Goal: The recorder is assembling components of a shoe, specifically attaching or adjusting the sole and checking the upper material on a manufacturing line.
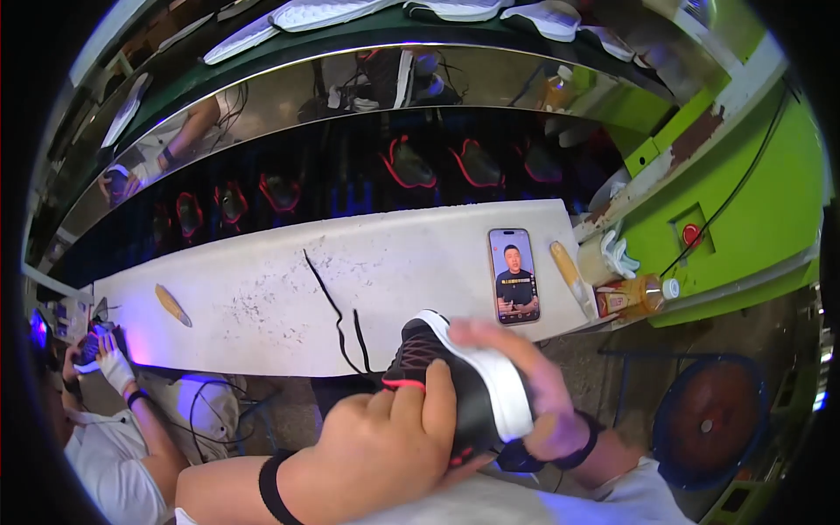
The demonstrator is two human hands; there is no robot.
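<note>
Shoe (477, 404) is in your two hands, over the bench's near edge, toe to 11 o'clock, white sole (512, 407) toward 2. Left hand (385, 442) comes in from 7 o'clock: fingers bent, close together, clamped on the black upper by the red edging (404, 383). Tips partly hidden, so can't tell if they pinch that edging or just press beside it. Right hand (549, 385) is on the 3 o'clock side, fingers lying along the sole; blurred, can't tell if it's gripping or just steadying.

Step looks like working the upper by hand with the sole braced. My take: let the right palm take the load on the stiff sole so the left fingers only do the fine work. Press with finger pads, not nails; that edging probably marks easily. Work evenly along the lacing (422, 357), don't twist toe against heel. Upper should give, sole won't.

Off the shoe: black cords (325, 290) lie loose on the white bench (420, 249) at 10 o'clock; don't let the toe drag them. Phone (515, 293) at 1, yellow-handled tool (564, 262) just right of it, bottle (643, 296) at 2. Mind your right elbow there.
</note>
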